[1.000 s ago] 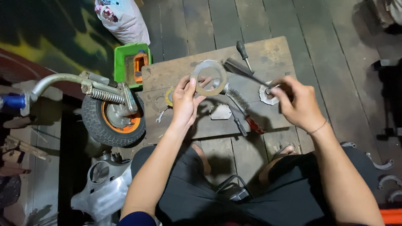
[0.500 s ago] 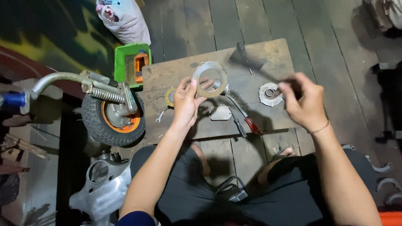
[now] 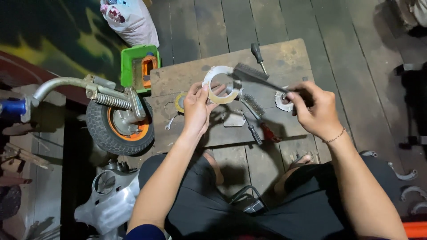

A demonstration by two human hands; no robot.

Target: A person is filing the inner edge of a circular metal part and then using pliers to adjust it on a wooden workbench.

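Your left hand (image 3: 196, 109) holds a flat metal ring (image 3: 221, 84) up over the wooden board (image 3: 284, 55), thumb and fingers pinched on its lower left edge. Your right hand (image 3: 313, 108) is closed around the handle of a wire brush (image 3: 253, 73), and the bristle head lies against the ring's upper right rim, touching it.

As for progress, the work looks to be in the middle of the cleaning: the upper arc of the ring shows pale and bright, while the lower arc near your thumb carries a dull yellowish-brown tint, so that part likely remains to be brushed. The face turned away from you is hidden, and whether it is clean cannot be told.

The ring itself is thin and wide, with a large open centre and what seem to be small notches on its edge; it sits slightly tilted toward you.

On the board beneath lie a second wire brush (image 3: 254, 106) with a red handle, a small pale plate (image 3: 234, 119), a round toothed part (image 3: 282, 100) just beside your right hand, a screwdriver (image 3: 258, 54) and a small spanner (image 3: 170, 124). A small wheel (image 3: 119, 126) with an orange rim stands left of the board, with a green tray (image 3: 130, 60) behind it.
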